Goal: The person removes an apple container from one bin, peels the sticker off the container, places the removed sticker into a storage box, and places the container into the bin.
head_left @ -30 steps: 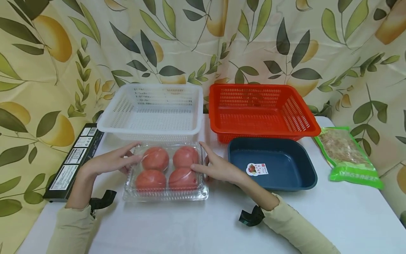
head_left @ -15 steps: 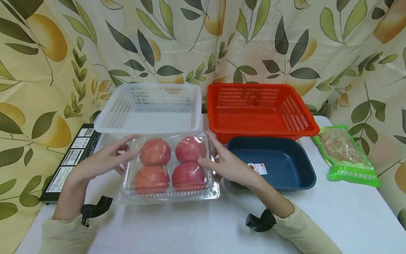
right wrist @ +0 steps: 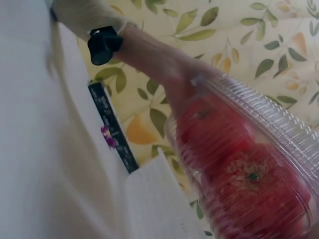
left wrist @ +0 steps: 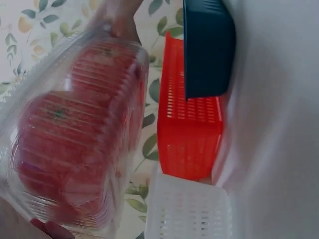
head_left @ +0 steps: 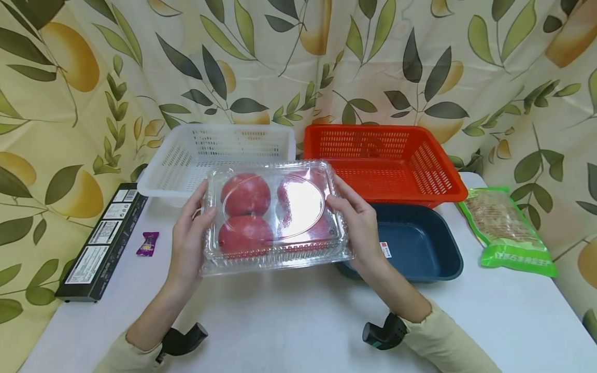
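A clear plastic clamshell box (head_left: pixel 275 217) with several red tomatoes (head_left: pixel 246 195) inside is held up above the white table (head_left: pixel 298 321), tilted toward me. My left hand (head_left: pixel 188 241) grips its left side, thumb on the lid. My right hand (head_left: pixel 359 228) grips its right side. The box (left wrist: pixel 75 134) fills the left wrist view from below. In the right wrist view the box (right wrist: pixel 244 169) shows with the left hand (right wrist: pixel 182 82) on its far side.
A white slotted basket (head_left: pixel 172 166) and a red slotted basket (head_left: pixel 438 171) stand at the back. A dark blue tray (head_left: pixel 415 243) sits before the red one. A green snack bag (head_left: pixel 508 228) lies right; a black box (head_left: pixel 100 243) and purple candy (head_left: pixel 147 243) lie left.
Both hands have lifted the tomato box off the table and tilted it toward me. A purple candy that the left hand hid is now in view.
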{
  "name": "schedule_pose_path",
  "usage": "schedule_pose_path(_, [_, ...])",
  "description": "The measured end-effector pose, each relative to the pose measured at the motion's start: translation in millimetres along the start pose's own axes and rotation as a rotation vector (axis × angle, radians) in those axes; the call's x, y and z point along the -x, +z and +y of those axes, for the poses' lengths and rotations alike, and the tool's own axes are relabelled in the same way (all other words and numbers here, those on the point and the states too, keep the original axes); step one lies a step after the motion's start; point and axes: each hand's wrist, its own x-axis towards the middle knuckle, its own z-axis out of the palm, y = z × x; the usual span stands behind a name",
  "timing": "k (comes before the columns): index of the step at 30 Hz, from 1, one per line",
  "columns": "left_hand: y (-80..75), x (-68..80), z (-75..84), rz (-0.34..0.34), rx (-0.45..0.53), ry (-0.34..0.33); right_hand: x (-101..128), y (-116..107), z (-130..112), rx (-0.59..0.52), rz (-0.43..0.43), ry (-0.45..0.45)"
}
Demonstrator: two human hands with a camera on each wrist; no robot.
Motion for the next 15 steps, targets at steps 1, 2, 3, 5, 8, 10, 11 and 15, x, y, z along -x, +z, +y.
schedule_pose_path(1, [0.9, 0.6, -0.9, 0.005, 0.014, -0.005, -0.5, 0.2, 1.0, 0.003, 0.007, 0.011])
schedule_pose_path(2, [1.2, 0.6, -1.8, 0.011, 0.025, -0.008, -0.7, 0.5, 1.8, 0.01, 0.011, 0.017])
schedule_pose_path(3, [1.2, 0.8, -2.3, 0.011, 0.031, -0.007, -1.0, 0.8, 2.5, 0.021, 0.016, 0.017])
schedule_pose_path(5, [0.7, 1.1, -2.0, 0.008, 0.043, -0.001, -0.7, 1.8, 2.4, 0.057, 0.018, 0.0])
schedule_pose_path(8, [-0.1, 2.4, 1.8, -0.001, 0.063, 0.016, 0.4, 3.3, 0.8, 0.129, -0.006, -0.05])
schedule_pose_path(10, [-0.4, 4.2, 6.0, -0.004, 0.067, 0.03, 2.0, 4.9, -0.6, 0.166, -0.037, -0.073])
schedule_pose_path(11, [-0.6, 5.3, 8.3, -0.006, 0.068, 0.038, 2.8, 5.8, -1.1, 0.165, -0.057, -0.076])
schedule_pose_path(15, [-1.7, 7.9, 15.8, -0.037, 0.085, 0.086, 4.5, 10.2, -2.6, 0.111, -0.094, -0.04])
